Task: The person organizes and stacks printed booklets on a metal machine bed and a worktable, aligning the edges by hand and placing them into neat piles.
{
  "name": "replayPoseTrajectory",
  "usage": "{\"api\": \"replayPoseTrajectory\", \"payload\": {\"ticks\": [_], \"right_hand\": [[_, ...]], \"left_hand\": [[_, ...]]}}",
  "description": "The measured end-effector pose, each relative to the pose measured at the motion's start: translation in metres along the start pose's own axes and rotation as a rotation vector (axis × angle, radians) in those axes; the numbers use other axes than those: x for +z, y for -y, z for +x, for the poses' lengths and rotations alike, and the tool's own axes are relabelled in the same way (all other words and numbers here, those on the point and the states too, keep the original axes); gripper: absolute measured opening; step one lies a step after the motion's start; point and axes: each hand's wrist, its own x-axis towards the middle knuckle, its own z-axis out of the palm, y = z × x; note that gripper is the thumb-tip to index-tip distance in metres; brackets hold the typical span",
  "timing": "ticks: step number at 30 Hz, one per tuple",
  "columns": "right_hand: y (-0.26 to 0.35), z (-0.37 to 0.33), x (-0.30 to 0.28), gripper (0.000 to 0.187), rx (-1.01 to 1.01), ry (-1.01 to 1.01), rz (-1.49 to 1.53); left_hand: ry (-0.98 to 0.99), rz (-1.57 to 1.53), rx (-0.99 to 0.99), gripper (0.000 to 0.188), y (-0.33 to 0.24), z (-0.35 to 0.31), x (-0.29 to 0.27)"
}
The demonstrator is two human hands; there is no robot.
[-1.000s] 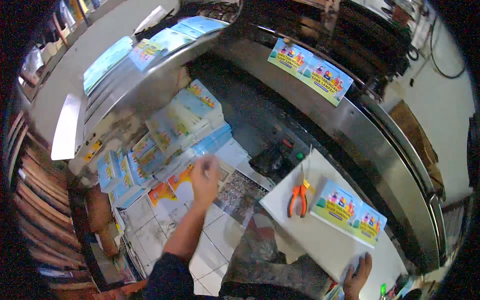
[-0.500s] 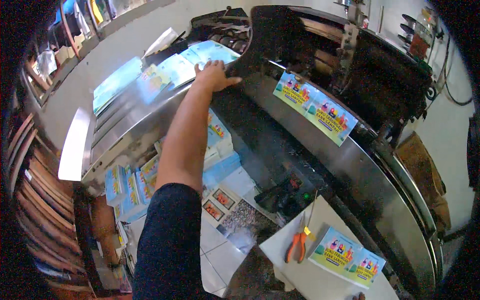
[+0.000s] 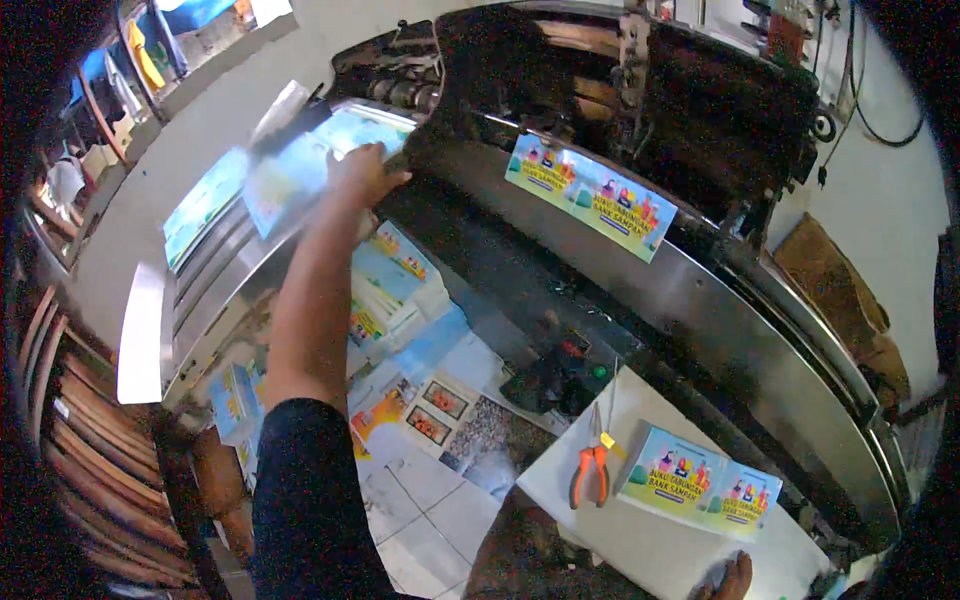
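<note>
Reaching across the press for a printed sheet

Seen from the head camera, the left hand (image 3: 365,172) is stretched far forward, its fingers laid on a printed sheet (image 3: 300,170) that lies on the slanted metal delivery tray (image 3: 190,300) of a large dark printing machine (image 3: 640,110). Whether the hand has pinched the sheet or only presses flat on it I cannot tell (the motion blur hides the fingertips). A second, similar sheet (image 3: 205,200) lies further left on the same tray, apart from the hand. The right hand (image 3: 735,578) barely shows at the lower edge, resting on the white desk (image 3: 650,540); its state cannot be told either.

On that desk lie orange-handled pliers (image 3: 590,470) and, just beside them, a colourful printed cover (image 3: 700,485). Another such cover (image 3: 590,195) leans on the machine's steel ledge. Below the outstretched arm, stacks of printed booklets (image 3: 395,290) sit near the floor.

The risk, as I judge it: the sheet is thin and lies on a slope, so a loose touch could let it slide or crease. The forearm also passes close to the machine's rollers (image 3: 400,85), and the long reach leaves little balance.
</note>
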Motion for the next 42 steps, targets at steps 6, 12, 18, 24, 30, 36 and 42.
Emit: {"api": "replayPoseTrajectory", "payload": {"ticks": [6, 12, 18, 24, 30, 36, 42], "right_hand": [[0.003, 0.001, 0.001, 0.047, -0.008, -0.036, 0.023], [0.001, -0.002, 0.002, 0.045, -0.091, -0.114, 0.047], [-0.009, -0.004, 0.023, 0.053, 0.21, -0.156, 0.407], [0.096, 0.053, -0.076, 0.092, -0.107, -0.299, 0.52], [0.104, 0.034, -0.056, 0.068, 0.145, 0.275, 1.074], [0.076, -0.006, -0.029, 0.036, 0.537, -0.248, 1.766], [0.069, -0.023, -0.018, 0.03, 0.56, -0.453, 2.131]], "left_hand": [[-0.149, -0.005, 0.005, 0.026, 0.036, -0.013, -0.022], [-0.995, -0.637, -0.177, 0.029, 0.076, -0.044, -0.088], [-1.124, -1.383, -0.306, 0.034, 0.011, -0.176, -0.184], [-0.417, -1.792, -0.043, 0.033, -0.121, -0.323, -0.156], [0.253, -1.905, -0.111, 0.036, -0.24, -0.434, -0.155], [0.762, -1.974, 0.5, 0.062, -0.264, -0.533, -0.126], [0.983, -1.747, 0.269, 0.044, -0.27, -0.582, -0.171]]}}
